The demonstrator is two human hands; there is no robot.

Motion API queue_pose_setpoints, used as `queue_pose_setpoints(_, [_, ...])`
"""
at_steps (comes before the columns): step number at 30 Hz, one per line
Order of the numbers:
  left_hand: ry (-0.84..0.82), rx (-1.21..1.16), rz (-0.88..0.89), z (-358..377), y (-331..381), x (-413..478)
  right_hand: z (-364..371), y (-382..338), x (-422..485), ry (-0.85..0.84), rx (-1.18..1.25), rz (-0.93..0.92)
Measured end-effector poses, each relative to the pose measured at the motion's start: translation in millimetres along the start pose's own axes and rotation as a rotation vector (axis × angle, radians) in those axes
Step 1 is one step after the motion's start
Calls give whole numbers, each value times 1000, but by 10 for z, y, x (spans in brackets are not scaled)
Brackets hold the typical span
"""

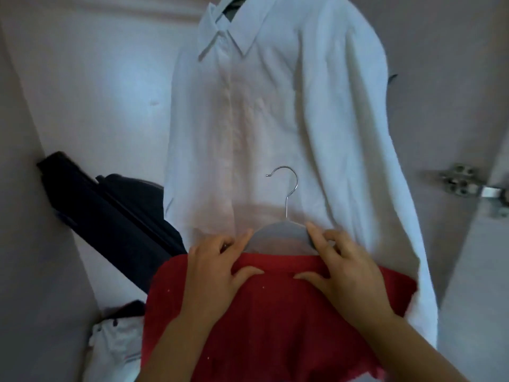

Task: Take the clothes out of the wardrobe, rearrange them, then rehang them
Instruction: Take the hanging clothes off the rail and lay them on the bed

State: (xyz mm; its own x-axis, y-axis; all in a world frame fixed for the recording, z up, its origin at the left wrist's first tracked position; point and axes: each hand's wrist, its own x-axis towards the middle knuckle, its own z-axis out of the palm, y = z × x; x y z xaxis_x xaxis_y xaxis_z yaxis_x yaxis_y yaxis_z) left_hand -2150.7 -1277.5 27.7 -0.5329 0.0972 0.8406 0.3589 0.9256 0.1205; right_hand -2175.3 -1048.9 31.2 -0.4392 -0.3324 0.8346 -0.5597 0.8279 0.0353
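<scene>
The left hand and right hand each pinch the neckline of the red top over the hanger, so it seems best to tug evenly until both shoulders sit level.

We see a plain white shirt. Below the shirt is a deep red garment flecked with tiny white specks, and a pale grey hanger with a shiny silver hook. Left of the shirt are dark navy, almost black clothes. Below those, an off-white cloth. Right of the shirt, a silver hinge.
</scene>
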Motion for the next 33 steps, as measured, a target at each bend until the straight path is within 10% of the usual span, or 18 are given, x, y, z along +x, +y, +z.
queue_pose_setpoints(21, [-205,-833,468,-1004,3422,-1967,-3978,-1381,-3329,-125,-680,700])
queue_pose_setpoints(33, [-403,-1316,875,-3417,5760,-3854,-6770,-3903,-5174,-103,-1153,1223])
